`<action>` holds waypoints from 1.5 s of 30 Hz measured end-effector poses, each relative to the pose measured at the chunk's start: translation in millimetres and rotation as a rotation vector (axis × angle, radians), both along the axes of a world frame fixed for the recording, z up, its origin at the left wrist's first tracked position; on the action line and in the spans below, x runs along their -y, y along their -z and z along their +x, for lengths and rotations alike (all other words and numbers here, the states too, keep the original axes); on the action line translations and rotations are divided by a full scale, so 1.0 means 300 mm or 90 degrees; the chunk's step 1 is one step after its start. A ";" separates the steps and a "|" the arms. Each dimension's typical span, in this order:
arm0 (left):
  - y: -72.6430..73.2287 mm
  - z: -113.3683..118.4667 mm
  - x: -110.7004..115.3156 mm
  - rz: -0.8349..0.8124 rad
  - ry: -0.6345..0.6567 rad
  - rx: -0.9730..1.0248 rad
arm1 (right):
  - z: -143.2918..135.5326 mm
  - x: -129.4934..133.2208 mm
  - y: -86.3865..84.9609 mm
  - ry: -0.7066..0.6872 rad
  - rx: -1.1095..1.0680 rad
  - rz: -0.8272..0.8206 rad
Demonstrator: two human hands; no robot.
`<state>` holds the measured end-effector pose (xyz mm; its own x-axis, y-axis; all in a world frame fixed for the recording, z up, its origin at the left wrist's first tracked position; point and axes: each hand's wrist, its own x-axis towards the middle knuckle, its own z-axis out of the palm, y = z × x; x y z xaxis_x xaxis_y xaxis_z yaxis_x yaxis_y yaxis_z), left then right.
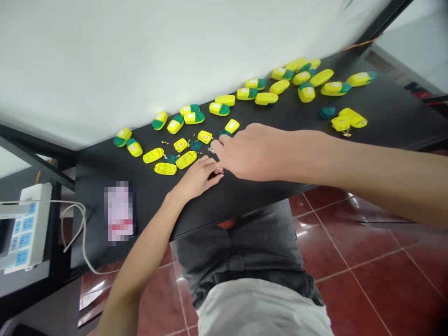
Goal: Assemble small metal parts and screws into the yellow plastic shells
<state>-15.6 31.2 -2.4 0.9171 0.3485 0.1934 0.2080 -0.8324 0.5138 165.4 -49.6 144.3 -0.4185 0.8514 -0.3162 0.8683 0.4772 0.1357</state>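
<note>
My left hand (201,178) rests low over the black table, its thumb and fingers pinched on a tiny piece that I cannot make out. Right beside it, my right hand (261,151) is closed, fingers curled down at the left hand's fingertips; what it holds, if anything, is hidden. A yellow shell half (186,160) lies just left of my left hand, with a second shell half (165,169) beyond it. Around my fingers lie a small open yellow cover (205,136), another small cover (180,145), a dark green translucent cap (196,146) and several tiny metal bits.
Several closed yellow-and-green cases (194,117) line the wall side of the table (150,205). Loose yellow parts (353,118) lie at the right. A blurred-out phone-like object (119,212) is near the left edge, beside a white cable (84,228) and a power strip (33,224).
</note>
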 end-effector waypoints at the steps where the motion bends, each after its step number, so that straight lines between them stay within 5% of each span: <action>1: -0.001 -0.001 0.000 0.000 0.002 0.000 | 0.002 0.002 0.000 -0.005 -0.006 0.002; 37: 0.004 -0.001 0.007 -0.003 -0.001 0.018 | -0.002 -0.007 -0.014 -0.020 -0.016 -0.031; 41: -0.005 -0.007 0.005 -0.058 0.000 0.027 | 0.062 -0.001 -0.022 0.023 -0.075 -0.015; 45: -0.036 -0.025 -0.010 -0.196 -0.033 0.071 | 0.243 0.027 0.004 0.194 -0.235 0.074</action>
